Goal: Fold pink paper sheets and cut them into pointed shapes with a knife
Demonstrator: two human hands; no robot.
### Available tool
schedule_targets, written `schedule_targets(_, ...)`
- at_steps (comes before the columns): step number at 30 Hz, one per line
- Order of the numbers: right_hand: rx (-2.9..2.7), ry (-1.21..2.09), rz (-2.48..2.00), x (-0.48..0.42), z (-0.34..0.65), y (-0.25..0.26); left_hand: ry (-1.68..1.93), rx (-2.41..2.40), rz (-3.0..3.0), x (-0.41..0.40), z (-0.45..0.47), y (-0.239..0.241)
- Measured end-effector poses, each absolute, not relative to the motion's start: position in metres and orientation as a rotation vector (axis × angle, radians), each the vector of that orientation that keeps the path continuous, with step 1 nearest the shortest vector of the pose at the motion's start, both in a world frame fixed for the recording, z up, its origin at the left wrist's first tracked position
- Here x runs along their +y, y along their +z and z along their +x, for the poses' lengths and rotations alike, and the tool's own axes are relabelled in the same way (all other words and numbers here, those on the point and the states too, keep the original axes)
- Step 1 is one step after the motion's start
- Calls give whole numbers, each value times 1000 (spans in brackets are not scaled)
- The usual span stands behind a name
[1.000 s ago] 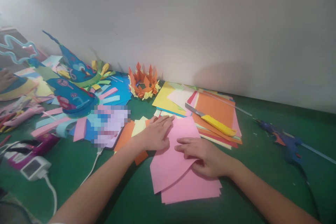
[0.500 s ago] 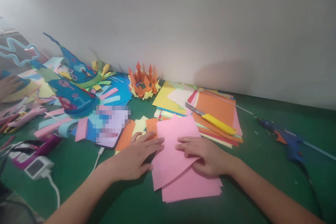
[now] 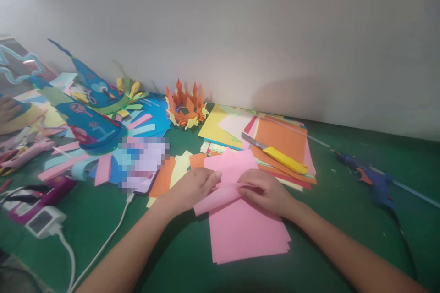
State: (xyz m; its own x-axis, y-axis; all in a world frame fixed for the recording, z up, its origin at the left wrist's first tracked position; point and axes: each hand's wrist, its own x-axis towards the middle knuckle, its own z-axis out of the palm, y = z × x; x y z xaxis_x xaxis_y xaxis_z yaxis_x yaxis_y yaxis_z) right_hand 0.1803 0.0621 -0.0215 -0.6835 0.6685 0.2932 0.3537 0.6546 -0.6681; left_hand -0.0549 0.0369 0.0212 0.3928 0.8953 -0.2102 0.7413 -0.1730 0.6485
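Observation:
A pink paper sheet (image 3: 222, 199) lies over other pink sheets (image 3: 249, 238) on the green table. Its near edge is lifted and curled back away from me. My left hand (image 3: 197, 187) is closed on the left side of that curled edge, thumb and fingers pinching it. On the right side, my right hand (image 3: 263, 190) grips the same edge between thumb and fingers. The far part of the sheet rests flat beyond my hands. Just past it, a yellow utility knife (image 3: 285, 160) lies on a stack of coloured paper (image 3: 283, 135), its blade showing.
An orange paper crown (image 3: 187, 107) stands near the wall. Two blue cone hats (image 3: 92, 123) with paper strips, a phone (image 3: 149, 165) and a purple device with cables (image 3: 44, 201) are at left. A blue glue gun (image 3: 378, 183) lies right. Another person's hand (image 3: 8, 110) shows far left.
Both hands went from lying on the flat pink sheet to pinching its near edge, which has been raised and rolled away from me. The view has shifted slightly.

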Motion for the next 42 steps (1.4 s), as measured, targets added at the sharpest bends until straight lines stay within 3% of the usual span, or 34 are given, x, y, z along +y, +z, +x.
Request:
schedule_targets(4, -2301, 698, -987, 65, 177, -22, 366, 1315, 1725, 40, -72, 23)
schedule_targets(10, -2324, 548, -1054, 63, 175, -25, 176, 1362, 1894, 43, -73, 26)
schedule_targets(17, -2318, 614, -1138, 58, 176, -22, 191, 1435, 2009, 38, -63, 17)
schedule_targets(28, -2480, 492, -788, 62, 178, -28, 286, 1167, 2175, 36, -67, 2)
schedule_targets(42, -2496, 455, -786, 62, 179, -26, 318, 1100, 2249, 34, -66, 0)
